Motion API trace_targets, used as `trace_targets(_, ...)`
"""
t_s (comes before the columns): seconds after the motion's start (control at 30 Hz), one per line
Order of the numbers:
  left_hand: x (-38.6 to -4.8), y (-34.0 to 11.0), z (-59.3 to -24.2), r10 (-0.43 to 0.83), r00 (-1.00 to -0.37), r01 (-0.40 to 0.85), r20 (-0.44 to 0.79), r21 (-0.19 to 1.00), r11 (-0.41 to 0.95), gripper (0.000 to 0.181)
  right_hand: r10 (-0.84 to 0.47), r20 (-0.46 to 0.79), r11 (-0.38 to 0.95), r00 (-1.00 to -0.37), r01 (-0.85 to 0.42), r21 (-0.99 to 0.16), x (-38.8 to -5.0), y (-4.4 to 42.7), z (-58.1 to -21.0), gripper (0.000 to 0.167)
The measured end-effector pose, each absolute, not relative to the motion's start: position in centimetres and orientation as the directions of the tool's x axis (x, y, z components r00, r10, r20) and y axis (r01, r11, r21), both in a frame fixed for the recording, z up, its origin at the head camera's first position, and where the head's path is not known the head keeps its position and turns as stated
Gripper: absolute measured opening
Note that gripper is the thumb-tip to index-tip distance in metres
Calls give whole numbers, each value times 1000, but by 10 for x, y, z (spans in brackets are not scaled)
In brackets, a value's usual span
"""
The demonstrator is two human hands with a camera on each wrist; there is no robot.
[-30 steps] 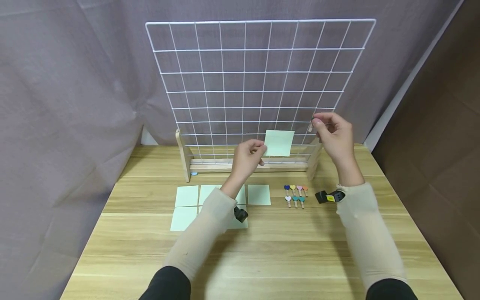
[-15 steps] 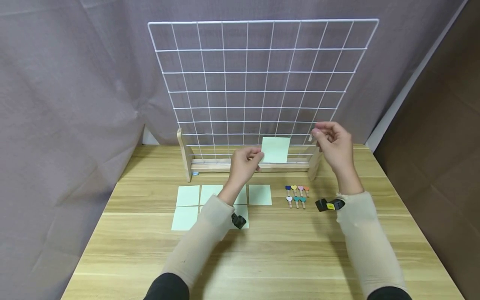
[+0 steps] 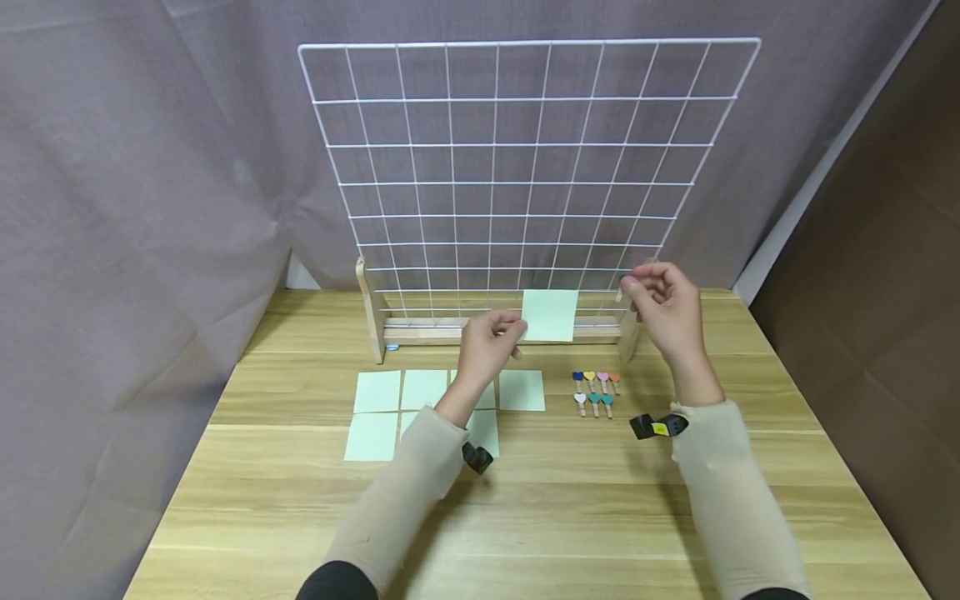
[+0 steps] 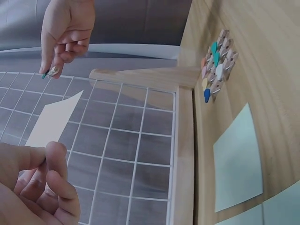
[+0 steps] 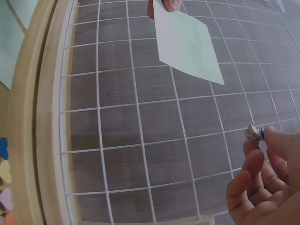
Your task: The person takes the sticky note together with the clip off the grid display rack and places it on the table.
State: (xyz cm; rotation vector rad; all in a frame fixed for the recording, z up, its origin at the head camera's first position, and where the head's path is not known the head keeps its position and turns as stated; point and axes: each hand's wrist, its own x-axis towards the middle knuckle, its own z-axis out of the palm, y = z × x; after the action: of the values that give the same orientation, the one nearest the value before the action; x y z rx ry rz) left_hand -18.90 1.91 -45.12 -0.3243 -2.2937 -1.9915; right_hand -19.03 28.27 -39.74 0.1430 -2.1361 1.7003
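My left hand (image 3: 487,346) pinches a pale green paper square (image 3: 550,316) by its left edge, holding it up in front of the lower part of a white wire grid (image 3: 510,146). To the right, my right hand (image 3: 666,308) pinches a small wooden clothespin (image 5: 253,132) between thumb and forefinger; a bit of teal shows on it in the left wrist view. The clothespin is apart from the paper. In the right wrist view the paper hangs in front of the grid, with fingertips of the left hand at its top.
Several green paper squares (image 3: 372,437) lie in two rows on the wooden table (image 3: 570,517), partly hidden by the left arm. Right of them lie several heart-topped clothespins (image 3: 595,405). A wooden stand (image 3: 369,312) carries the grid, and a grey cloth (image 3: 150,167) hangs behind.
Both hands have moved down, the left with the paper square and the right with the clothespin. The paper now sits lower against the grid, near the stand's bar. The view has shifted slightly.
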Motion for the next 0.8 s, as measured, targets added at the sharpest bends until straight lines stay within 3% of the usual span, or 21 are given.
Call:
trace_targets(0.23,-181,19,-459,97,-980,183,172,976,116,19,198,329,223,-923,-284,-932,-186,287,-410,17)
trace_targets(0.47,-173,15,-468,96,-988,132,122,985,114,18,203,304,288,-931,-240,-927,-180,292,-426,26)
trace_targets(0.8,-166,6,-479,77,-992,110,99,982,154,19,167,257,291,-952,-201,-935,-165,290,-435,24)
